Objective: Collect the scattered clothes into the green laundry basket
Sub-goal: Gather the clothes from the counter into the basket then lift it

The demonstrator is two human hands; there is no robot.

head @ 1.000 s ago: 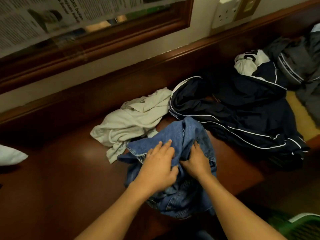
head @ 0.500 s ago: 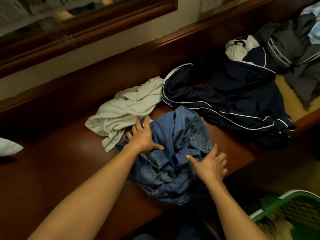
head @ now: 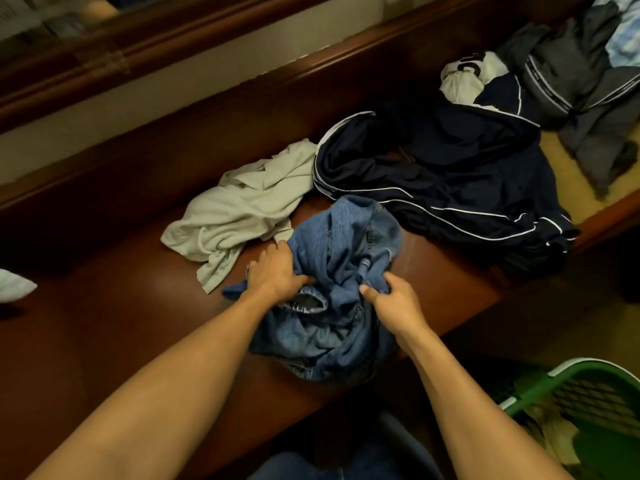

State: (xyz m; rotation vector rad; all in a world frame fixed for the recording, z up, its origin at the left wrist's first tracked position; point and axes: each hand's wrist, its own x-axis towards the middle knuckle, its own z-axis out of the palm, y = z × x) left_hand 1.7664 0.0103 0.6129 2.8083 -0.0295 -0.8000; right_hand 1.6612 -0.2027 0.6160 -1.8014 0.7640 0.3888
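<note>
At bench point(head: 121, 323) edge, left hand point(head: 273, 275) and right hand point(head: 394, 306) — each grip clenched on jeans point(head: 343, 237); basket point(head: 540, 393) nearby

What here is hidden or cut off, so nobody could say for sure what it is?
All in the head view:
1. Green basket: cut off by the right and bottom edges; its contents are too dim to name.
2. White thing: cut off by the left edge; unidentifiable.
3. Grey clothes: cut off by the top right corner.
4. Left hand and right hand: some fingertips buried in the jeans.
5. Printed paper: too blurred to read.
</note>
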